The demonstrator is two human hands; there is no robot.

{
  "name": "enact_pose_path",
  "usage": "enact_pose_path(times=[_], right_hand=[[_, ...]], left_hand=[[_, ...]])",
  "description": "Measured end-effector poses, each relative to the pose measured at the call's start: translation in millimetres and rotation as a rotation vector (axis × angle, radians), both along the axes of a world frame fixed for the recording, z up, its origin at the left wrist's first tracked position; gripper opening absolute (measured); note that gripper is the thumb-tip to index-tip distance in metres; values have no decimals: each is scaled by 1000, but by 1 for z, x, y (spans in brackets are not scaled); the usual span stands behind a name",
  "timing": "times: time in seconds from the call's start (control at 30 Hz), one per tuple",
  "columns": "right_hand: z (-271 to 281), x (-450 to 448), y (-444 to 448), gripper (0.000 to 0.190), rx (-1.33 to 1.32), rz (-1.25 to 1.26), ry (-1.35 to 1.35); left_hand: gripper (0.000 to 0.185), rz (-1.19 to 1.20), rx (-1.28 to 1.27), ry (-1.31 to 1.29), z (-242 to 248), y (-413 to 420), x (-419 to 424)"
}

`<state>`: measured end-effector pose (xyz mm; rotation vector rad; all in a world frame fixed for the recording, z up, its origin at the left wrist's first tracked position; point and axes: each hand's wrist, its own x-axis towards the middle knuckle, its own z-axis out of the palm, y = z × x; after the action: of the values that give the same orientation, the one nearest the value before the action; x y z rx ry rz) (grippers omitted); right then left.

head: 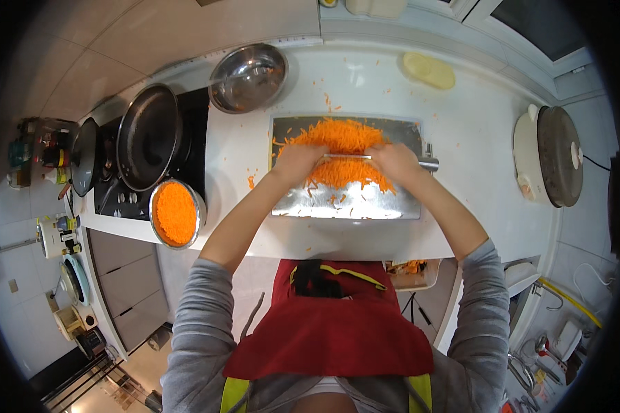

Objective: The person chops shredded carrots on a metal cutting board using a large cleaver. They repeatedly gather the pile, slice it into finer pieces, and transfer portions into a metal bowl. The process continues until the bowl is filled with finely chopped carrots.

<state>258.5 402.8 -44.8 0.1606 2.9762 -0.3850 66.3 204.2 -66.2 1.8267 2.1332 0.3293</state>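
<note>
My left hand [299, 161] and my right hand [395, 161] grip opposite ends of a thin metal blade [347, 156], seen edge-on across a heap of shredded carrot [343, 135]. Orange shreds lie on both sides of it. Beneath them is a metal cutting board [349, 205], bare and shiny along its near edge. A silver cylindrical handle [429, 164] juts out just right of my right hand; whether it joins the blade is hidden.
Left of the board, a steel bowl of finely cut carrot [175, 212] stands at the counter's front edge. A frying pan [150, 137] rests on the black cooktop [192, 116]. Behind are a steel bowl [248, 77] and a yellow oval object [429, 70]. A lidded electric cooker [547, 155] stands right.
</note>
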Motion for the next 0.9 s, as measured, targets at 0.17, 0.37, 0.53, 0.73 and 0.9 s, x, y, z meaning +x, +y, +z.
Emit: enact_pose_path(times=[0.17, 0.37, 0.53, 0.73, 0.9], right_hand=[[19, 12, -17, 9, 71, 38, -47], [-18, 19, -27, 12, 141, 23, 72], [-12, 22, -26, 13, 124, 28, 126], [14, 85, -85, 16, 114, -16, 137], [-36, 89, -99, 26, 197, -75, 271]], left_hand=[[17, 19, 65, -26, 13, -17, 8], [20, -11, 217, 65, -22, -23, 19], [12, 4, 128, 7, -2, -24, 19], [31, -52, 274, 47, 6, -81, 76], [32, -5, 361, 132, -33, -82, 84]])
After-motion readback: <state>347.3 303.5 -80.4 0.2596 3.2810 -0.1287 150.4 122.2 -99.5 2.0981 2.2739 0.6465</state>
